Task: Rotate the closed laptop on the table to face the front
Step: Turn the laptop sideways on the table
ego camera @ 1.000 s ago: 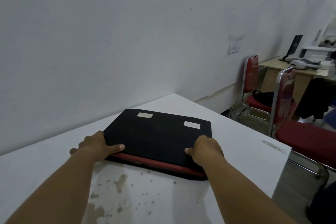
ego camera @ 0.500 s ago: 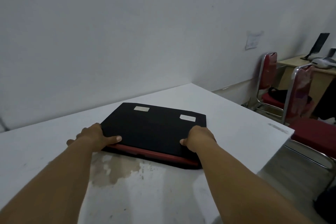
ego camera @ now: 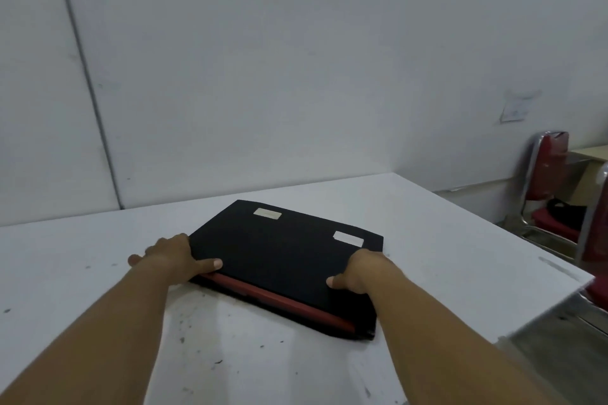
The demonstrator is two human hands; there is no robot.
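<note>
A closed black laptop [ego camera: 283,260] with a red strip along its near edge and two pale stickers on top lies flat on the white table [ego camera: 444,240], skewed with its right end nearer me. My left hand [ego camera: 171,258] grips its left side, thumb on the lid. My right hand [ego camera: 365,270] grips the right side near the front corner, thumb on top as well.
The white wall stands close behind the table. The table's right edge [ego camera: 559,302] drops to the floor. Red chairs with chrome frames [ego camera: 552,181] stand at the far right. The near tabletop has worn, speckled patches [ego camera: 204,339].
My view has swung left, so the chairs and desk slid toward the right edge. Both hands keep the same hold on the laptop, which has turned slightly, right end nearer me.
</note>
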